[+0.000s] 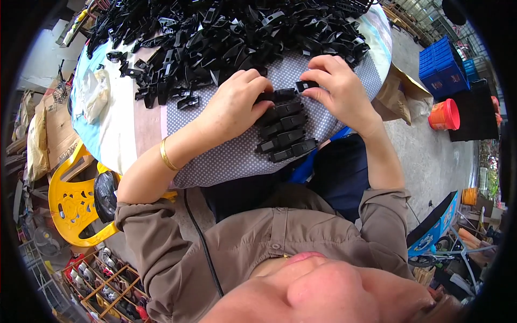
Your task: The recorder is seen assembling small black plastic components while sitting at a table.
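My left hand (237, 102) pinches the left end of a row of black plastic pieces (285, 96) at the far end of a stack of rows. My right hand (336, 89) holds a small black plastic piece (307, 85) between thumb and fingers, close to that row's right end. Toward me, several similar assembled black rows (283, 126) lie side by side on the dotted tablecloth (215, 156). Beyond both hands spreads a big heap of loose black plastic pieces (215, 40). My fingers hide parts of what they grip.
At the left of the round table lies a crumpled clear plastic bag (97, 94). A yellow plastic chair (72, 204) stands at the left. On the right are a blue crate (441, 67), a red bucket (444, 114) and a brown paper sack (401, 97). A black cord (202, 237) hangs near me.
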Motion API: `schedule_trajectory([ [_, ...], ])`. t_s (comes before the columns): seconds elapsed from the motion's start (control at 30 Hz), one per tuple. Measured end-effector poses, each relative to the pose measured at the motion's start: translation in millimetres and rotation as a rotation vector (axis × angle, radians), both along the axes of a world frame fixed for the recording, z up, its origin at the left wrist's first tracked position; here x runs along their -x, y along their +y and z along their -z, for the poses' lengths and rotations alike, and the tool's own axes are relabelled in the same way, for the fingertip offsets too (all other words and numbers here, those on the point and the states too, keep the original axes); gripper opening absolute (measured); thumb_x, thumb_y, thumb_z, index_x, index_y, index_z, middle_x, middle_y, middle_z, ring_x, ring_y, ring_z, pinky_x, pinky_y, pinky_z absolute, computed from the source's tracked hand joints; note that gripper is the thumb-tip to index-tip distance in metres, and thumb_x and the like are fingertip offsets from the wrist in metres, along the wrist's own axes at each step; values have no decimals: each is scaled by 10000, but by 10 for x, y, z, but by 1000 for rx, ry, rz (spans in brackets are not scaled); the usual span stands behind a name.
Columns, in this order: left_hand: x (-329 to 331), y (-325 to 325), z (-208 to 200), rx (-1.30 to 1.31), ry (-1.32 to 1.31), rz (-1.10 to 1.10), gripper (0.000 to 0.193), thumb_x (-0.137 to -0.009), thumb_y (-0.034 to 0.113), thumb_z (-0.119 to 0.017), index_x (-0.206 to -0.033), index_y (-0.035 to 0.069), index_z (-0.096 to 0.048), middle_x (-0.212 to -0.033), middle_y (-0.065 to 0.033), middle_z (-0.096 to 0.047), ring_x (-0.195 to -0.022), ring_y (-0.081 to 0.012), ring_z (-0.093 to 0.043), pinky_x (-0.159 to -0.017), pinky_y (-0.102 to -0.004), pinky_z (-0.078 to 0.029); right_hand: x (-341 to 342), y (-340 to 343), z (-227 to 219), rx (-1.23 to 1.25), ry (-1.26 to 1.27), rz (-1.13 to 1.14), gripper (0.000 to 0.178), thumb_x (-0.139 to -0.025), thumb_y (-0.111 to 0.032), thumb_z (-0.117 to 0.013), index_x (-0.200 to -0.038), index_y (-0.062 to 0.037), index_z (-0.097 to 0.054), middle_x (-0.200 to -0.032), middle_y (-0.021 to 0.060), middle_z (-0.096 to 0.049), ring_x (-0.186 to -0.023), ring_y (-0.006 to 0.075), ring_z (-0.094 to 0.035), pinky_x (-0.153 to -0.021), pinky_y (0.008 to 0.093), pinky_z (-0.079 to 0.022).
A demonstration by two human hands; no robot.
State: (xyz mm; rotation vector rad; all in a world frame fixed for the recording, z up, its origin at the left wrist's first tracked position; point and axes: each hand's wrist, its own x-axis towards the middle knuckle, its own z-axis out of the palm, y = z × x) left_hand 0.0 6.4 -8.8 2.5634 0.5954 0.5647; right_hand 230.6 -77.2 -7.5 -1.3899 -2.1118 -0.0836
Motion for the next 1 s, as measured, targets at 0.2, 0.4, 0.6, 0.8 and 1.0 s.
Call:
schedule_trajectory([
  [0.2,19,3,23,-8,-44,24,208,-778,95,-716,-972,34,-673,-903,-103,-598,-895,-288,-581,-800,-375,-496,222,-47,3,207,291,-142,182,-916,-159,-604,-1025,-20,-644,-893,128,-641,-815,270,-630,-731,321,-497],
  [0.4,5,-14,14,47,-15,-30,236,-776,109,-723,-989,22,-673,-906,-113,-595,-882,-298,-606,-768,-378,-510,255,29,99,359,387,-82,221,-877,-128,-658,-1068,-19,-639,-922,119,-656,-738,219,-627,-657,269,-494],
  [0.6,41,19,-16,113,6,-61,240,-774,117,-732,-982,11,-676,-938,-126,-610,-884,-302,-622,-778,-373,-521,120,13,10,222,252,-89,247,-796,-96,-726,-1024,-15,-676,-852,86,-606,-721,195,-594,-633,288,-482],
  [0.8,45,16,-60,171,20,-99,227,-777,110,-734,-960,-14,-685,-938,-127,-621,-856,-293,-640,-763,-357,-534,64,33,24,106,75,-43,240,-788,-85,-720,-1011,-2,-685,-832,86,-592,-736,222,-593,-623,305,-478],
  [1.0,25,39,-102,243,42,-86,197,-775,96,-733,-924,-27,-699,-914,-124,-622,-805,-274,-649,-723,-339,-539,-25,100,36,79,37,-156,224,-781,-75,-718,-985,12,-688,-840,90,-613,-766,236,-604,-639,305,-485],
])
